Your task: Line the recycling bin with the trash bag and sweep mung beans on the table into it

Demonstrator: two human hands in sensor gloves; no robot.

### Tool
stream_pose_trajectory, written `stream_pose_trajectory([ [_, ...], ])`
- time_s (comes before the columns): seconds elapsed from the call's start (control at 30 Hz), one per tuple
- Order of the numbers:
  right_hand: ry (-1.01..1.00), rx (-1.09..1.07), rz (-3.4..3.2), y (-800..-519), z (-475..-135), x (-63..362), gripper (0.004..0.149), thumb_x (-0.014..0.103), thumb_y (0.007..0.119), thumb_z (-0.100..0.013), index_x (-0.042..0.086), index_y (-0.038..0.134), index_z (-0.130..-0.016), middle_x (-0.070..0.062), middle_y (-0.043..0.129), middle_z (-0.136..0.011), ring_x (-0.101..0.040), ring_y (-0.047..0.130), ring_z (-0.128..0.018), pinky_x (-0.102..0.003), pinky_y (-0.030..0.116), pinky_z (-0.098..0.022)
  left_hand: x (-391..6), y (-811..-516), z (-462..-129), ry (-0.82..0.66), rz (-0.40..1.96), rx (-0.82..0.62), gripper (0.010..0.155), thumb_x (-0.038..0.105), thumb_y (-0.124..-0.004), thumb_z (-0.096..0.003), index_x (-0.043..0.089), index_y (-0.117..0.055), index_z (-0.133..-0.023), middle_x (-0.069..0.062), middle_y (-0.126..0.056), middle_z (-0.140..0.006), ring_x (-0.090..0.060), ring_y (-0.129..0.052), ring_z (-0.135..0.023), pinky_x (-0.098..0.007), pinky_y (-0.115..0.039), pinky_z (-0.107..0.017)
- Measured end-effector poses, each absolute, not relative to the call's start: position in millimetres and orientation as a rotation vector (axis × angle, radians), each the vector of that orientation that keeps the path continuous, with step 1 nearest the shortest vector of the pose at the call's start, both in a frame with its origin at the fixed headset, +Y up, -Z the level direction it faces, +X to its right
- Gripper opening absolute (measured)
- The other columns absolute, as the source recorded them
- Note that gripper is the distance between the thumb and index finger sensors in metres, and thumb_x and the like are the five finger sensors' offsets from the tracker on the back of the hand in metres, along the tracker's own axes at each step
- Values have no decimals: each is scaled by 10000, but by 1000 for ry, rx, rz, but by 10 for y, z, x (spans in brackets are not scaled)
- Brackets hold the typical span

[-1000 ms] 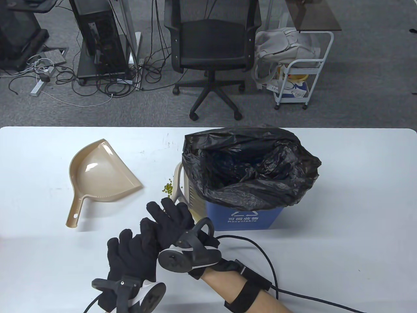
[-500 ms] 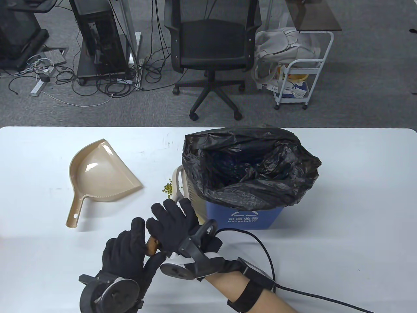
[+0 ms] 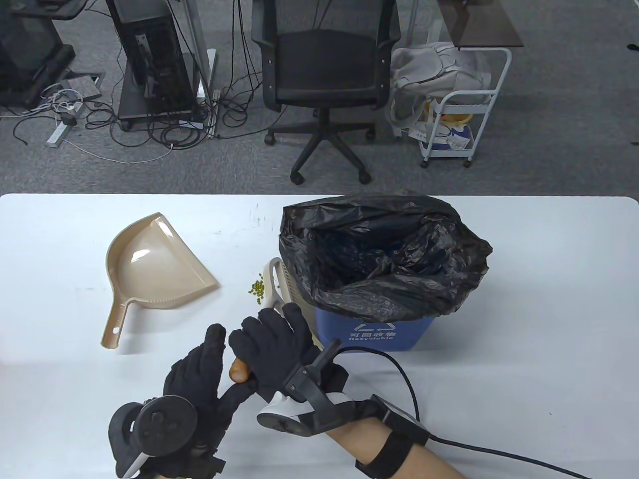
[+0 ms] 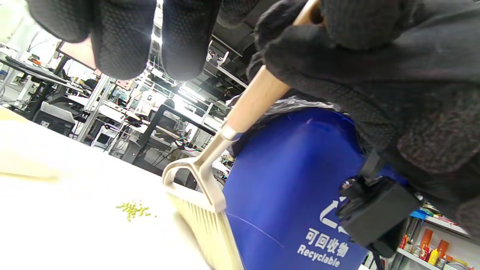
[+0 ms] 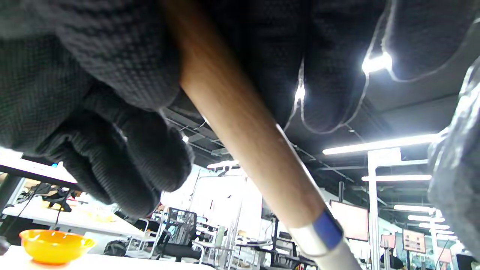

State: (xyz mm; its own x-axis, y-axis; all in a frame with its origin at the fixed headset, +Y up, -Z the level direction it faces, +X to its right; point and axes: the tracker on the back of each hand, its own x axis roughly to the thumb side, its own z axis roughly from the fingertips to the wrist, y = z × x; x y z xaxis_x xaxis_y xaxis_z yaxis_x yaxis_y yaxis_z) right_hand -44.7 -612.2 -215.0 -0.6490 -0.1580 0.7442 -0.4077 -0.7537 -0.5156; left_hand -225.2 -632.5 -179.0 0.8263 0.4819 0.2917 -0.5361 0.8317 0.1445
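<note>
Gripping the wooden handle of the hand broom (image 3: 277,299), our right hand (image 3: 277,349) has its fingers curled around the shaft, and the right wrist view confirms that the handle (image 5: 243,135) passes through the closed palm. Our left hand (image 3: 199,371) stands just beside it with the fingers rather straight; its thumb seems to touch the brown end of the handle (image 3: 238,370), but it does not wrap the handle, so we judge that it only steadies it. The long axis of the broom runs from this end, near us, up and slightly to the right, to the beige head, which stands against the left side of the blue recycling bin (image 3: 372,335). The bin is already lined: the black trash bag (image 3: 384,254) is folded over its rim. The mung beans (image 3: 257,288) lie in a small heap on the white table (image 3: 549,299), just to the left of the broom head, between it and the beige dustpan (image 3: 150,269); the left wrist view shows the beans (image 4: 134,210) close before the bristles (image 4: 202,228). So the beans lie ahead of our grip and slightly left, and the dustpan is farther left, its open edge turned toward them. We think the coming move calls for a sweep to the left, while the left hand, which is nearer to the dustpan, takes its handle.
</note>
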Motion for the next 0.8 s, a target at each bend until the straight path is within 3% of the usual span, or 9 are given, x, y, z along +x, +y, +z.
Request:
stream_pose_trajectory([
  [0.17,-1054,1175,2520,-6042,-2153,-373,557,424,893,-449,124,812,-911,-206,987,-756,-475,1037,-639,-713,730,-527,-2450,-6339,-1932,-195,548,212,993,614,-756,-455,32,-413,-1181,-319,-729,-1076,-721,-728,-897,-819,-559,-648],
  [0.27,-1059,1170,2543,-5985,-2154,-324,576,482,838,-470,91,836,-893,-213,993,-753,-483,1036,-628,-716,725,-523,-2575,-6350,-2044,-141,547,179,972,597,-768,-467,30,-430,-1181,-321,-729,-1077,-726,-722,-899,-820,-558,-647],
  [0.37,-1009,1166,2568,-5942,-2151,-286,611,529,805,-478,73,873,-879,-229,997,-755,-503,1021,-635,-722,711,-529,-2666,-6410,-2182,-124,604,64,964,580,-770,-486,32,-401,-1188,-342,-661,-1109,-750,-645,-926,-833,-518,-652],
  [0.47,-1023,1158,2594,-5899,-2128,-252,617,538,825,-471,59,909,-851,-231,1017,-727,-501,1031,-616,-722,720,-518,-2693,-6453,-2295,-80,538,43,957,578,-771,-495,50,-392,-1197,-344,-584,-1152,-764,-525,-974,-841,-475,-667],
  [0.6,-950,1064,2680,-5838,-2085,-209,602,515,884,-446,51,945,-825,-229,1047,-679,-498,1043,-597,-719,728,-512,-2667,-6540,-2394,-60,404,60,937,573,-768,-499,57,-417,-1197,-336,-541,-1175,-754,-462,-1001,-845,-452,-673],
  [0.8,-929,1043,2760,-5832,-2022,-185,585,481,904,-441,26,958,-804,-235,1070,-614,-460,1068,-557,-692,756,-501,-2594,-6754,-2416,-87,295,119,906,562,-777,-496,58,-473,-1184,-315,-592,-1161,-730,-527,-999,-839,-474,-670],
])
